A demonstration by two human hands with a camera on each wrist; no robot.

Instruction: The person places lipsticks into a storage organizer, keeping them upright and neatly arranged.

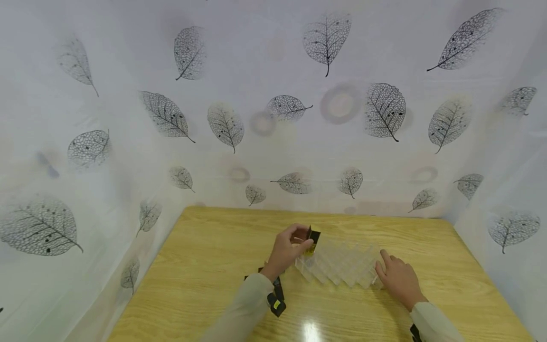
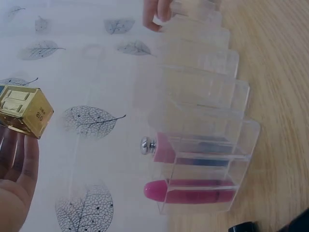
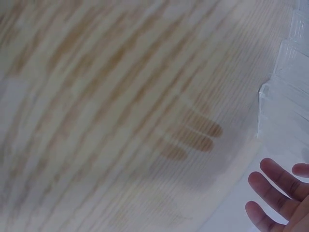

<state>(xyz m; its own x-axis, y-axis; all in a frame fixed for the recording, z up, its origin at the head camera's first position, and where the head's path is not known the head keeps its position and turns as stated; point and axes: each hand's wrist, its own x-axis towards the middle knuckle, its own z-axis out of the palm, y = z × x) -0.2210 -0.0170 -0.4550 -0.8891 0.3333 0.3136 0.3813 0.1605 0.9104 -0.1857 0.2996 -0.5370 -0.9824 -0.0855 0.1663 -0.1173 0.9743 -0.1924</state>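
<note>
— Nearest?
— Relaxed right hand (image 1: 398, 279) with spread fingers, at the right end of the clear compartment rack (image 1: 342, 265); cannot tell whether touching.
— And the rack?
— Standing on the wooden surface (image 1: 205, 266), with pink bottle (image 2: 181, 149) and magenta tube (image 2: 193, 193) in compartments at the left.
— Left hand (image 1: 288, 248)?
— Pinching a black-and-gold box (image 2: 29, 112), held up near the rack's left end.
— Farthest?
— Hanging leaf-printed sheeting (image 1: 256, 71).

The left wrist view's left edge cuts off the shiny gold box-shaped item (image 2: 33, 113) and left hand (image 2: 15, 186); the right wrist view's right edge crops the clear plastic tiered holder (image 3: 285, 108).
</note>
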